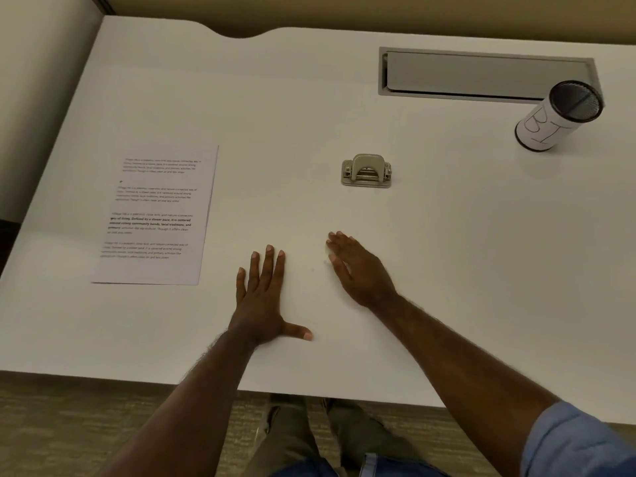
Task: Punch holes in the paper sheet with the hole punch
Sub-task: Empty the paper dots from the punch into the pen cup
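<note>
White surface carries my flat left hand and right hand, fingers extended, holding nothing. Paper sheet at 9 o'clock; hole punch at 12; mesh cup at 2, contents indiscernible.

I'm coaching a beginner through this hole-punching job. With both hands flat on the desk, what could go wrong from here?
The paper sheet lies apart from the hole punch, so sliding it over could crease it. Fed in skewed, its holes may land crooked. A right hand reach could perhaps knock the cup.
</note>
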`<move>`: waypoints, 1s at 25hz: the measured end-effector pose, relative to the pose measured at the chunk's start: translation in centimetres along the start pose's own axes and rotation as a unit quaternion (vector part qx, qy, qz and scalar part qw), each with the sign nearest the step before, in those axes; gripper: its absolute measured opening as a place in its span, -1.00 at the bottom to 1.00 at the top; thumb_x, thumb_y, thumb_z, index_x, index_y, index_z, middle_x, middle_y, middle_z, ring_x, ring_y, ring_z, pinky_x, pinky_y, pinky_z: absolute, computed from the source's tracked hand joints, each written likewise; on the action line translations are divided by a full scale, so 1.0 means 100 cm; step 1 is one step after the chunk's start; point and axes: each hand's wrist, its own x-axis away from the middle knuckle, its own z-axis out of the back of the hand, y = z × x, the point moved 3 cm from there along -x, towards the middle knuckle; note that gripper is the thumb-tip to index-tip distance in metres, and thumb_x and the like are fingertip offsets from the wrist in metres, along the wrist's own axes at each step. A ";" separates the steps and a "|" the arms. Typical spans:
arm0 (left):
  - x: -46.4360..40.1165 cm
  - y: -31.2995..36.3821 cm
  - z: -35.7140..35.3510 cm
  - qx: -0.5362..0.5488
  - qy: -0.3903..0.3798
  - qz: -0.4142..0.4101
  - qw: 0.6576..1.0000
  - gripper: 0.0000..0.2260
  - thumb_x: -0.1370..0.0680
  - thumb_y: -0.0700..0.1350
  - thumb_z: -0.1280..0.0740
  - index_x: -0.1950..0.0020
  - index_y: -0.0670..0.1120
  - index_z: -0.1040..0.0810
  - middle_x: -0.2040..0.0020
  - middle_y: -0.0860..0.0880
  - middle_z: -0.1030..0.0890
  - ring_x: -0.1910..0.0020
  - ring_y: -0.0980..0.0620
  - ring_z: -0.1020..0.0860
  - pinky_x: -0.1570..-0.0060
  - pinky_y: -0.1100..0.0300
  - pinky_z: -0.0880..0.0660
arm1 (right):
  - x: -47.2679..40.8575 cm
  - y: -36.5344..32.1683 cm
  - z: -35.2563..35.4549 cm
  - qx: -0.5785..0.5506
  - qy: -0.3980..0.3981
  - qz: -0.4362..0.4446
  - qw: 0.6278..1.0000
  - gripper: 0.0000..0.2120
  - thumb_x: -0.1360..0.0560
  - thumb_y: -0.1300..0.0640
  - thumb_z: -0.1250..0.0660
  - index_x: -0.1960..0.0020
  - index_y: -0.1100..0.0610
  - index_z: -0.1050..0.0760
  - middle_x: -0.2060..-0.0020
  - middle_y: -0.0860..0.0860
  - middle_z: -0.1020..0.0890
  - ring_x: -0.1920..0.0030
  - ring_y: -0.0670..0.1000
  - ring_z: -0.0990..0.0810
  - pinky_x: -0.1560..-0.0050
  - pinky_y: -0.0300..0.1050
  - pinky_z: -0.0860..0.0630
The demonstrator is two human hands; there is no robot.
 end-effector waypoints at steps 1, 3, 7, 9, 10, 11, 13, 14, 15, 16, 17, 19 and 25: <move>0.000 0.000 0.000 0.000 0.000 0.000 1.000 0.40 -0.02 0.59 -0.31 -0.47 0.00 0.49 -0.44 0.00 0.56 -0.41 -0.05 0.56 -0.38 -0.08 0.47 | 0.001 0.004 0.008 -0.038 0.037 -0.008 0.999 -0.53 -0.57 0.01 -0.02 -0.35 0.22 -0.40 -0.36 0.12 -0.45 -0.40 0.00 -0.36 -0.44 -0.25 -0.17; 0.000 -0.001 -0.001 -0.004 0.003 0.000 1.000 0.40 -0.02 0.59 -0.31 -0.47 0.01 0.50 -0.45 0.00 0.56 -0.42 -0.06 0.56 -0.38 -0.08 0.46 | 0.000 0.024 0.024 -0.055 0.121 -0.076 0.988 -0.54 -0.58 0.04 -0.04 -0.39 0.23 -0.35 -0.39 0.12 -0.41 -0.42 0.00 -0.32 -0.45 -0.24 -0.17; 0.000 -0.002 -0.003 -0.008 0.008 -0.004 1.000 0.39 -0.02 0.59 -0.30 -0.47 0.00 0.49 -0.47 -0.01 0.53 -0.43 -0.07 0.54 -0.40 -0.11 0.44 | 0.003 0.032 0.016 0.096 0.007 -0.105 0.990 -0.35 -0.55 -0.12 0.12 -0.51 0.24 -0.02 -0.52 0.14 -0.10 -0.53 0.07 -0.01 -0.52 -0.05 0.04; 0.000 -0.002 -0.004 -0.010 0.010 -0.006 1.000 0.39 -0.02 0.59 -0.30 -0.47 0.00 0.50 -0.47 -0.02 0.53 -0.43 -0.08 0.54 -0.40 -0.12 0.44 | 0.004 0.018 0.002 0.124 -0.056 -0.057 0.989 -0.32 -0.54 -0.17 0.15 -0.52 0.22 0.08 -0.53 0.13 0.00 -0.53 0.04 0.09 -0.52 -0.07 0.11; -0.001 -0.002 -0.004 -0.009 0.011 -0.007 1.000 0.39 -0.03 0.59 -0.30 -0.47 0.00 0.50 -0.47 -0.02 0.53 -0.42 -0.08 0.54 -0.40 -0.12 0.44 | 0.005 0.010 -0.005 0.128 -0.078 -0.033 0.988 -0.32 -0.54 -0.18 0.14 -0.52 0.20 0.11 -0.54 0.12 0.02 -0.53 0.02 0.11 -0.52 -0.07 0.12; -0.001 -0.003 -0.005 -0.008 0.013 -0.008 1.000 0.38 -0.03 0.59 -0.30 -0.47 0.01 0.50 -0.47 -0.02 0.53 -0.42 -0.07 0.54 -0.40 -0.12 0.44 | 0.007 0.002 -0.011 0.131 -0.097 -0.006 0.987 -0.32 -0.55 -0.19 0.13 -0.52 0.19 0.12 -0.54 0.12 0.03 -0.53 0.01 0.12 -0.53 -0.07 0.11; -0.001 -0.003 -0.007 -0.009 0.019 -0.010 1.000 0.37 -0.03 0.59 -0.29 -0.45 0.02 0.52 -0.46 -0.02 0.53 -0.42 -0.07 0.55 -0.40 -0.11 0.44 | 0.011 -0.015 -0.021 0.133 -0.130 0.056 0.981 -0.33 -0.56 -0.18 0.10 -0.53 0.19 0.09 -0.54 0.11 -0.01 -0.53 -0.01 0.10 -0.52 -0.10 0.11; -0.002 -0.003 -0.008 -0.010 0.022 -0.011 1.000 0.37 -0.03 0.59 -0.29 -0.44 0.03 0.53 -0.46 -0.02 0.54 -0.42 -0.07 0.55 -0.40 -0.11 0.44 | 0.014 -0.021 -0.025 0.133 -0.143 0.086 0.977 -0.34 -0.56 -0.18 0.08 -0.53 0.18 0.04 -0.53 0.10 -0.05 -0.53 -0.02 0.06 -0.51 -0.13 0.10; -0.002 -0.003 -0.007 -0.011 0.023 -0.011 1.000 0.36 -0.04 0.59 -0.29 -0.43 0.04 0.55 -0.46 -0.02 0.54 -0.42 -0.07 0.56 -0.39 -0.10 0.45 | 0.017 -0.023 -0.027 0.131 -0.151 0.110 0.974 -0.36 -0.57 -0.18 0.07 -0.52 0.17 -0.01 -0.52 0.09 -0.10 -0.53 -0.02 0.01 -0.51 -0.14 0.08; -0.002 -0.004 -0.008 -0.012 0.022 -0.012 1.000 0.36 -0.04 0.59 -0.29 -0.42 0.04 0.55 -0.45 -0.02 0.55 -0.41 -0.07 0.56 -0.38 -0.09 0.46 | 0.020 -0.022 -0.026 0.126 -0.153 0.126 0.972 -0.38 -0.58 -0.19 0.07 -0.51 0.16 -0.08 -0.51 0.08 -0.16 -0.52 -0.03 -0.05 -0.50 -0.16 0.05; -0.002 -0.004 -0.007 -0.013 0.021 -0.014 1.000 0.36 -0.04 0.59 -0.29 -0.42 0.04 0.55 -0.45 -0.02 0.55 -0.41 -0.07 0.56 -0.38 -0.08 0.47 | 0.024 -0.019 -0.022 0.118 -0.149 0.135 0.972 -0.39 -0.59 -0.19 0.09 -0.50 0.15 -0.15 -0.49 0.07 -0.24 -0.50 -0.03 -0.12 -0.50 -0.17 0.00; -0.002 -0.004 -0.007 -0.016 0.024 -0.015 0.999 0.35 -0.06 0.60 -0.26 -0.45 0.00 0.52 -0.45 -0.04 0.55 -0.42 -0.08 0.55 -0.39 -0.12 0.46 | 0.031 -0.008 -0.008 0.092 -0.109 0.135 0.981 -0.42 -0.60 -0.16 0.11 -0.45 0.17 -0.27 -0.42 0.08 -0.36 -0.46 -0.02 -0.25 -0.47 -0.17 -0.10; 0.002 0.031 -0.024 -0.038 0.086 0.002 0.996 0.13 -0.27 0.63 0.02 -0.51 -0.06 0.42 -0.51 -0.07 0.45 -0.48 -0.08 0.45 -0.46 -0.19 0.32 | 0.062 0.023 0.030 0.042 0.042 -0.054 0.997 -0.48 -0.59 -0.03 0.05 -0.49 0.16 -0.18 -0.46 -0.04 -0.21 -0.51 -0.10 -0.03 -0.50 -0.23 0.05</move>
